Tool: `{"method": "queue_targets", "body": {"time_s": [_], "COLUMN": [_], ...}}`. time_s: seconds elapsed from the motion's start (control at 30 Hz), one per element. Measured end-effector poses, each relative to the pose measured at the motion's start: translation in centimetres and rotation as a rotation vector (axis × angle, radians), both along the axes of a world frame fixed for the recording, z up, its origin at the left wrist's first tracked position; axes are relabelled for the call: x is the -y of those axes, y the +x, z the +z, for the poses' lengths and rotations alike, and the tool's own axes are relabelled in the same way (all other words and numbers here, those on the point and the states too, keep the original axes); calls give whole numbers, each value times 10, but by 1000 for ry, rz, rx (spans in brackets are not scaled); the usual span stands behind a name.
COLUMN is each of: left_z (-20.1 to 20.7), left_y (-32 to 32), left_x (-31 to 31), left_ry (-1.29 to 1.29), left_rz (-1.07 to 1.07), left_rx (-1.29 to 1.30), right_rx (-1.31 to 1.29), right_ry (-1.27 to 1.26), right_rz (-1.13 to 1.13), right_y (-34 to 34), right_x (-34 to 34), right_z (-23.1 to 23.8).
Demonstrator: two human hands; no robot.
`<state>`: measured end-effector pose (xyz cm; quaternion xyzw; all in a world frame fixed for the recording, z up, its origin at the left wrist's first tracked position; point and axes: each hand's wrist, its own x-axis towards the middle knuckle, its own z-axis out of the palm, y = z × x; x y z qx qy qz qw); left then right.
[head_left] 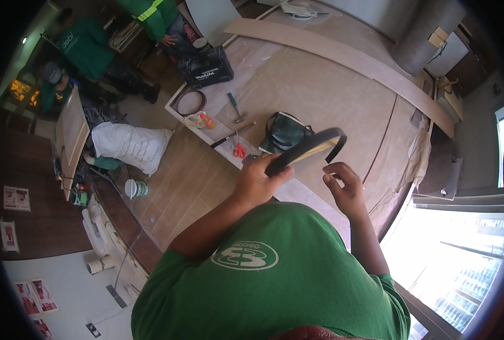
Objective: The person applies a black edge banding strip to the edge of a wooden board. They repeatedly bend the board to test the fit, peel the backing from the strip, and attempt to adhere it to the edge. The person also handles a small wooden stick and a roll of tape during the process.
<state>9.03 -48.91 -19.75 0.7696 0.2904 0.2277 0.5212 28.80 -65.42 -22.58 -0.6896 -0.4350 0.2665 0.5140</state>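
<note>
My left hand (256,184) is closed round a dark, bent strip (307,145) with a tan inner face, which looks like edge banding. The strip arches up and to the right, its free end curling down. Just below that end, my right hand (345,187) is raised with thumb and fingers pinched together. A tiny pale bit seems to show at its fingertips, too small to name. Beyond my hands, a dark green bag (286,131) lies on the board-topped surface (331,79). Red-handled scissors (239,151) and a hammer (238,109) lie to its left.
A black tool case (206,68), a dark coiled band (189,103) and an orange-capped bottle (206,120) are at the surface's left side. A long curved panel (342,51) crosses the far side. Several people in green work at far left, near a white sack (132,144) and bucket (136,188).
</note>
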Motion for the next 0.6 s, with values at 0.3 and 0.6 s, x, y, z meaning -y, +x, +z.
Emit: {"method": "queue_targets", "body": {"time_s": [0.3, 0.6], "left_z": [1, -9], "left_y": [-2, -1], "left_x": [9, 15], "left_ry": [27, 95], "left_rz": [-243, -396], "left_rx": [13, 91], "right_rx": [574, 187], "right_ry": [27, 3], "right_rz": [138, 280], "right_y": [-23, -16], "right_x": [-7, -1], "right_z": [32, 15]}}
